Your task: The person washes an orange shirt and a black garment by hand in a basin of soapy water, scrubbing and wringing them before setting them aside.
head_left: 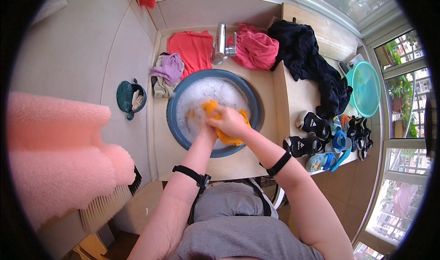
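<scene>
A blue plastic basin (173,129) full of white suds (220,86) sits in the sink before me. Both my hands are over it, close together, on a wet yellow-orange cloth (228,139). My right hand (229,119) grips the cloth, with a part bunched above the fist and more hanging below towards the basin's near right rim. My left hand (206,126) is against the right one, its fingers partly hidden by foam and cloth, so its hold is hard to make out.
Behind the basin stands a chrome faucet (220,41) between a red cloth (192,50) and a pink cloth (256,48). Small garments (168,69) lie left. Dark clothing (299,50), shoes (312,124) and a turquoise basin (365,88) are right. A pink fluffy towel (68,156) hangs near left.
</scene>
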`<state>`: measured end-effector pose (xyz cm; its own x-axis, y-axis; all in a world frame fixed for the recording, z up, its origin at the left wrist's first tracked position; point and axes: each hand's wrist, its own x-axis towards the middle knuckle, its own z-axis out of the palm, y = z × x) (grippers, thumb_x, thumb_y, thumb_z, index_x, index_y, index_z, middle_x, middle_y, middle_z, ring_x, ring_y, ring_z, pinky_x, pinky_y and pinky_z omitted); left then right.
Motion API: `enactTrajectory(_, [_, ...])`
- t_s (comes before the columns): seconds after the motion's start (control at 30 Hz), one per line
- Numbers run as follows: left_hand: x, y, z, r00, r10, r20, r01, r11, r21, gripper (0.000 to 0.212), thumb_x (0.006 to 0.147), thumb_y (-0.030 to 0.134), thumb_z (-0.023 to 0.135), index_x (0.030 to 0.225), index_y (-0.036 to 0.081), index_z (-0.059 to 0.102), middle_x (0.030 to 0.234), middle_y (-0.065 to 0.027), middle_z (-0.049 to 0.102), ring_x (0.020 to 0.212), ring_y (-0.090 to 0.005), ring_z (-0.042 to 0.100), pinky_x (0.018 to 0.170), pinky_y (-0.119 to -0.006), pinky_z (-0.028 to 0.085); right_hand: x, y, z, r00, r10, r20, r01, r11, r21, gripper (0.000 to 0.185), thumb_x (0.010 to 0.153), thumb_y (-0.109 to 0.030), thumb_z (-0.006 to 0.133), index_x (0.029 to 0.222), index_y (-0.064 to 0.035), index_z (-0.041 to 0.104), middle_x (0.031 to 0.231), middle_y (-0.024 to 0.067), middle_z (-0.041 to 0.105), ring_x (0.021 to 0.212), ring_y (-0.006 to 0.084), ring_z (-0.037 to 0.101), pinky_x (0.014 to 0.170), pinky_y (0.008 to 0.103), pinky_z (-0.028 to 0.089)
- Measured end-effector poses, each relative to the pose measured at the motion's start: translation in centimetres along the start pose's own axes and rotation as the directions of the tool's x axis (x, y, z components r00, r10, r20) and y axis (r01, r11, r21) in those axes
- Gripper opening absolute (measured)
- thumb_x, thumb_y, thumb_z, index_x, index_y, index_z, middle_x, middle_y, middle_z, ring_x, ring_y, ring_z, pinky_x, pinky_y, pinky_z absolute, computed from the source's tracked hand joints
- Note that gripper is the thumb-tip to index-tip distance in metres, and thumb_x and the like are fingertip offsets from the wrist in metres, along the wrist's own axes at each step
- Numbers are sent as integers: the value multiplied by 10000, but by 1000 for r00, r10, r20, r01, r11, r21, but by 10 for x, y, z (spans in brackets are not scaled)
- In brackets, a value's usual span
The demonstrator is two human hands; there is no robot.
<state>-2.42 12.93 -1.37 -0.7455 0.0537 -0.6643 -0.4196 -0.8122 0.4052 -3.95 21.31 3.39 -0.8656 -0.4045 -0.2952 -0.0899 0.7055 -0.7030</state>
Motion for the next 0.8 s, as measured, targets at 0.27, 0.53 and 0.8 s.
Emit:
enactTrajectory(0.27, [9,17,-23,1000,-1,9,2,999,-51,343,790,202,455,1097,55,417,1066,-107,467,977,-254,455,831,-387,374,43,49,-9,937,271,-222,-210,941,264,335,730,-343,523,826,-32,602,739,112,593,694,206,562,644,291,430])
enactTrajectory(0.53, [-9,59,-23,995,72,-63,-71,997,26,389,747,233,589,1067,67,441,1038,-95,479,987,-206,433,845,-345,333,22,18,-44,996,75,-49,2,527,850,149,710,-142,612,787,-57,517,698,-4,521,624,65,494,545,178,391])
enactTrajectory(0.8, [-33,90,19,903,419,95,-430,877,215,205,733,134,617,853,47,475,807,-24,538,687,-96,509,604,-220,401,9,0,-90,987,10,-161,130,548,826,169,672,-56,645,790,-62,524,743,5,528,689,85,525,630,181,427])
